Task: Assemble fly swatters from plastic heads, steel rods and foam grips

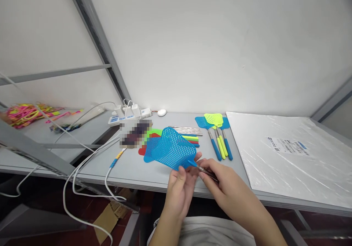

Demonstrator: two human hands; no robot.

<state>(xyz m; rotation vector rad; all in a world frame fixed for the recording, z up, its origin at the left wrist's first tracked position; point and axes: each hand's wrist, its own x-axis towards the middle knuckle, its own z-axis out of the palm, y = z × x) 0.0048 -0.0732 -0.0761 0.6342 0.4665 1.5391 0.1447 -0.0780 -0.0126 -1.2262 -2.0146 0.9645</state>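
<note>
Above the table's front edge, my left hand [181, 187] is closed on a blue perforated fly swatter head [176, 148] near its neck. My right hand [225, 178] grips a thin metal rod [202, 169], whose end meets that neck; whether the two are locked together I cannot tell. Behind the held head lie loose blue, red and green swatter heads [150, 148], partly hidden. Several bare metal rods [187, 130] rest beyond them, with coloured handle grips [192, 138] just in front. Right of these are whole fly swatters [217, 136] with blue or yellow heads and handles.
A large white plastic-wrapped board [286, 161] with a label covers the table's right side. At the left, white cables [79, 165] trail from a power strip [121, 119] over the edge. A pixelated item [136, 134] lies near it. Pink and yellow bundles [30, 114] sit farther left.
</note>
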